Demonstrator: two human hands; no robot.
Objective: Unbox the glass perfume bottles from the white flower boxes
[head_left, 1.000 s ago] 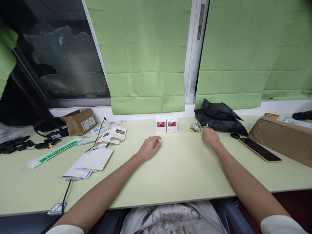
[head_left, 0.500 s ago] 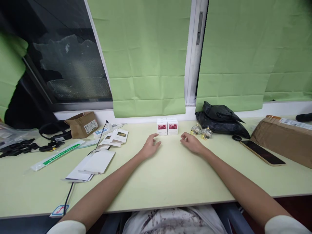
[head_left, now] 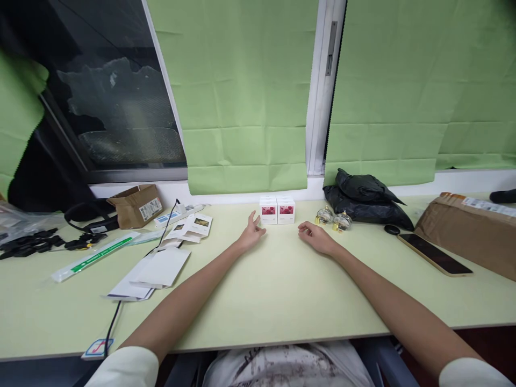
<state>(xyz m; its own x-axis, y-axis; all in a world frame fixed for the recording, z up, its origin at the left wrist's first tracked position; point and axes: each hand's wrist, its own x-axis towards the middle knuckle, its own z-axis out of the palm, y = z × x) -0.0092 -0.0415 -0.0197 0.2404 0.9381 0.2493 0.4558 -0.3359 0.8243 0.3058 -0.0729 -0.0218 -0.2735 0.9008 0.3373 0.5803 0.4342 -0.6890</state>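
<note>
Both hands lay out on the pale green table [head_left: 282, 290], the left hand [head_left: 252, 234] spread wide with its fingertips just beside the left of two small white boxes [head_left: 277, 210] (glossy card, red picture on the front) standing side by side at the far edge, the right hand [head_left: 316, 237] loosely curled and holding nothing. To the right sat two faceted glass bottles [head_left: 334, 219] with gold caps, near a crumpled black plastic bag [head_left: 365, 201] and a flat dark phone [head_left: 434, 254].
</note>
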